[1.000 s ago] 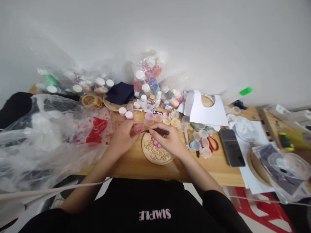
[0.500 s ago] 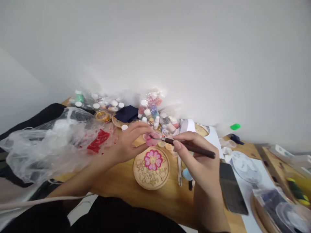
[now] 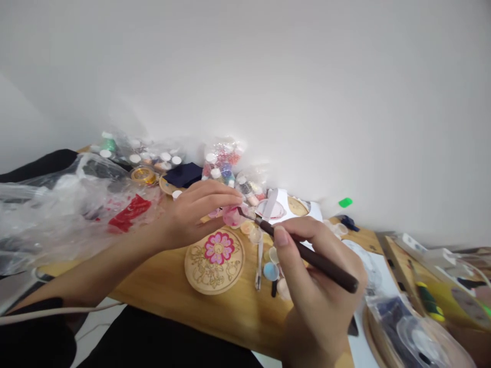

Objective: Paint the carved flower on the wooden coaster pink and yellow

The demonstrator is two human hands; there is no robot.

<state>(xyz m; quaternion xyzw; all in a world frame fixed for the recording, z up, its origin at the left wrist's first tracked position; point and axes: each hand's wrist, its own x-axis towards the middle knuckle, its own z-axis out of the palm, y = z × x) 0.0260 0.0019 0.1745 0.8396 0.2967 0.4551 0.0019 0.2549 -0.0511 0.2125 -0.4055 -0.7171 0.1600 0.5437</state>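
A black garment lay below the near edge of the desk. A loose black sleeve left the left forearm bare; the right thumb bore a short, rounded nail.

The handle is looking smooth; the cup is showing translucent plastic, the disc matt wood, the bag glossy plastic.

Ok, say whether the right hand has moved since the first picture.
Yes, to the right: the right hand earlier overlapped the wooden disc; now it's clear of it.
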